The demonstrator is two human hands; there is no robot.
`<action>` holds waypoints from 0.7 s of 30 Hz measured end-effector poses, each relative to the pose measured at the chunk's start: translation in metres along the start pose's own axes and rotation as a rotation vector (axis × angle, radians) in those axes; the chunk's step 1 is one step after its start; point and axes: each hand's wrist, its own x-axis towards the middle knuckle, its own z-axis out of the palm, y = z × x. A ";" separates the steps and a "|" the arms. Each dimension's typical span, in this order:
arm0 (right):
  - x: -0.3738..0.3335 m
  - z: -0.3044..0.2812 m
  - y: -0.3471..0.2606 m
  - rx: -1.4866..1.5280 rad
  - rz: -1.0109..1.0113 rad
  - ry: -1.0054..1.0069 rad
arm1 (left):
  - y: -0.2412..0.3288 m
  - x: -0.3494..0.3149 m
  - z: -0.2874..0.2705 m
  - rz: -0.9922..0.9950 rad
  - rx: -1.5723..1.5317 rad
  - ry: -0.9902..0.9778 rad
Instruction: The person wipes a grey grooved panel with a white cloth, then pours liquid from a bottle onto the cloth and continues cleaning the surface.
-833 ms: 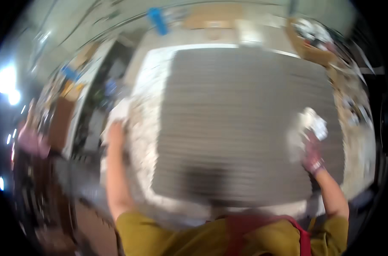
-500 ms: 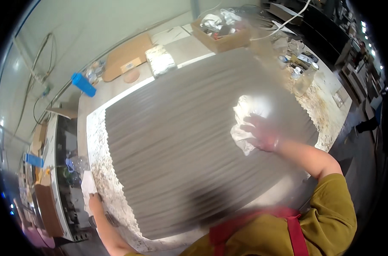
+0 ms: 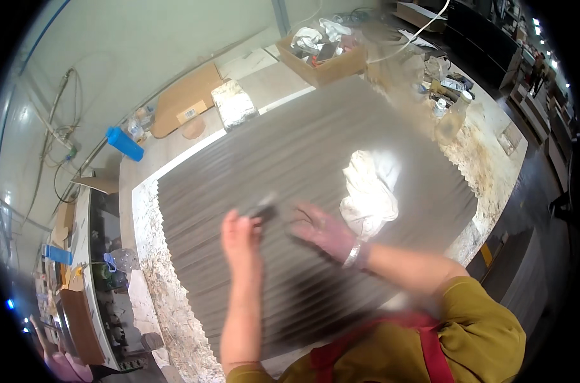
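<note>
A large grey-brown ribbed panel [image 3: 232, 172] with wavy side edges lies flat before me. Over its middle, my bare left hand [image 3: 240, 233] is closed on a small dark object with a pale end [image 3: 264, 207], too smeared by motion for its kind to show. My right hand [image 3: 325, 231], in a thin reddish glove, hovers just right of that object, with its fingers apart and nothing in them. A crumpled white cloth [image 3: 370, 195] lies on the panel beyond the right hand, and no hand touches it.
Paint-stained white table edges [image 3: 151, 230] surround the panel. At the back stand a blue bottle [image 3: 125, 143], a foil-like block [image 3: 234, 105] and a cardboard box [image 3: 322, 71] with rags. A clear bottle [image 3: 454, 119] stands at the right; a plastic bottle [image 3: 122, 260] is at the left.
My right hand has let go of the white cloth and moved left. My left hand has come from the table's left edge to over the panel, now with the small dark object.
</note>
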 end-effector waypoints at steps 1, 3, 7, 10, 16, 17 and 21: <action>0.004 -0.003 -0.001 0.003 -0.002 -0.007 | -0.014 -0.008 0.021 -0.006 -0.034 -0.066; 0.011 -0.009 -0.006 0.288 -0.051 0.070 | -0.040 -0.020 0.046 0.010 0.005 -0.060; 0.011 -0.043 -0.019 0.313 -0.043 0.107 | -0.062 -0.032 0.085 -0.092 0.033 -0.136; 0.013 -0.062 -0.039 0.058 -0.190 0.127 | -0.066 -0.022 0.090 -0.097 0.177 -0.219; 0.108 -0.213 -0.078 -0.656 -0.297 0.352 | -0.036 0.056 -0.049 0.621 1.549 0.002; 0.132 -0.238 -0.072 -0.847 -0.292 0.400 | -0.034 0.064 -0.078 0.590 1.606 0.101; 0.218 -0.200 -0.047 -1.229 -0.459 0.282 | -0.030 0.053 -0.075 0.370 1.864 0.207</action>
